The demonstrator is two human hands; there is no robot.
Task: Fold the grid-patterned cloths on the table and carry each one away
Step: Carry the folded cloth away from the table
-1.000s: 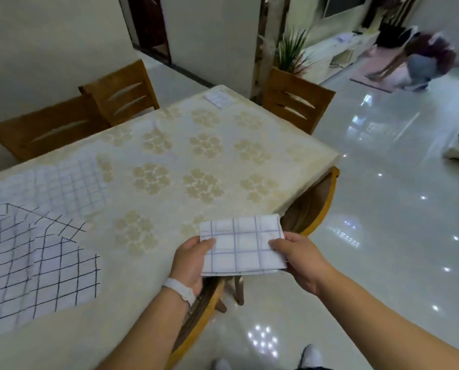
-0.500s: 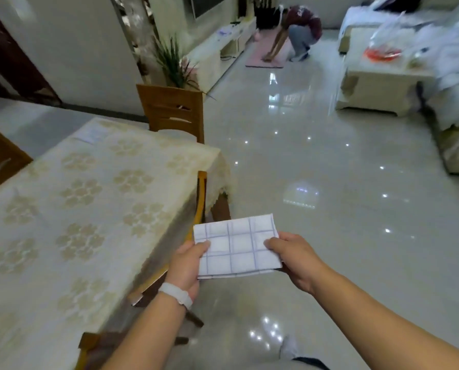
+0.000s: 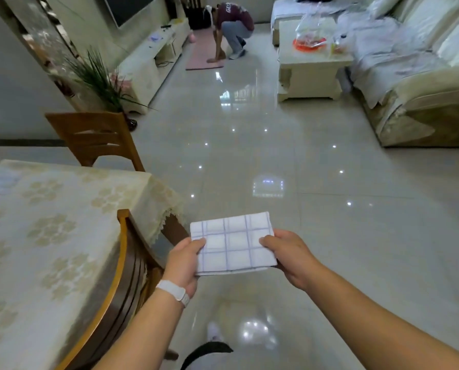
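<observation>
As left hand (image 3: 183, 263), right hand (image 3: 289, 256) pinch cloth (image 3: 233, 244) — its underside hidden | table (image 3: 49, 236) cropped

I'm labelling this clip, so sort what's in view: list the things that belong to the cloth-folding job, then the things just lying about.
Job: cloth, folded, held by left hand and right hand; table.

Lying about: chair, plant, coffee table, sofa, mat.

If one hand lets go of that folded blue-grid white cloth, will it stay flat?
Probably not: the folded white cloth with blue grid lines is thin fabric, held flat only by the left hand and right hand pinching opposite edges. Likely light; layers may unfold.
</observation>
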